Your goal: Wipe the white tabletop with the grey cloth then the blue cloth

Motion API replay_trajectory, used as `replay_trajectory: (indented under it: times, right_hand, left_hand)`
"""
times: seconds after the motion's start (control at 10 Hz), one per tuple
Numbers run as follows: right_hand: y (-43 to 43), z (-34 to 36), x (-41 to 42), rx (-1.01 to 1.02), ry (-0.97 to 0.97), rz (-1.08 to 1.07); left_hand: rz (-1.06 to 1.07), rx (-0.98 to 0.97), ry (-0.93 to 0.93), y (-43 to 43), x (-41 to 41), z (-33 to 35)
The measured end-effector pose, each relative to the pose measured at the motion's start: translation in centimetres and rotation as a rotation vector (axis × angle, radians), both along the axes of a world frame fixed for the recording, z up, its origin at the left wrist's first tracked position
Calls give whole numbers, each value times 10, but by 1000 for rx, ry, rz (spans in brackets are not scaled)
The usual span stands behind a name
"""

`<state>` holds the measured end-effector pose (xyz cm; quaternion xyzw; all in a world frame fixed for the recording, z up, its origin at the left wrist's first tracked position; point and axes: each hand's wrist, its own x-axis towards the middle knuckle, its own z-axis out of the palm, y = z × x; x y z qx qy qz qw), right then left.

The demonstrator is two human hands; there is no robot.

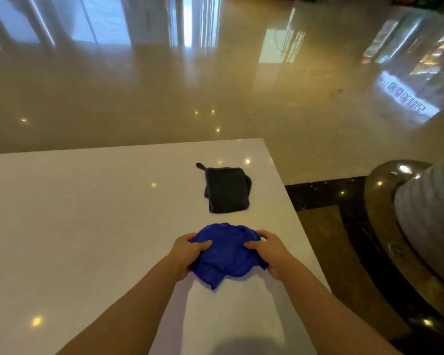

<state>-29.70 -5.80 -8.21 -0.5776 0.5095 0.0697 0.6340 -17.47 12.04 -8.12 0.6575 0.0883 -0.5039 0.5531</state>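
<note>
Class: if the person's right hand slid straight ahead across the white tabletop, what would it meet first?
Probably the folded dark grey cloth, lying just beyond the crumpled blue cloth that the right hand grips; it might pass just right of it.

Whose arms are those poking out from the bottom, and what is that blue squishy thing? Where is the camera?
There is no machine here. The arms belong to a person who wears a camera on their head, so the one picture looks forward and down, just as their eyes do. The left hand and the right hand each have a grip on one side of a bunched-up blue cloth, which rests on the white tabletop. A little farther away on the same table lies a folded grey cloth; nobody is touching it. Beyond the table is a shiny floor that mirrors the lights.
</note>
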Motion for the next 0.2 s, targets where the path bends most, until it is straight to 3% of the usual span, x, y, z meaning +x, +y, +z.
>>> replay_trajectory:
  times: [0.1,0.2]
  right_hand:
    - [-17,-13,-4,-83,57,28]
    - [-21,2,-22,-192,143,145]
  left_hand:
    - [-15,131,-77,-12,-1,-15]
    - [-156,385,-283,-7,-2,1]
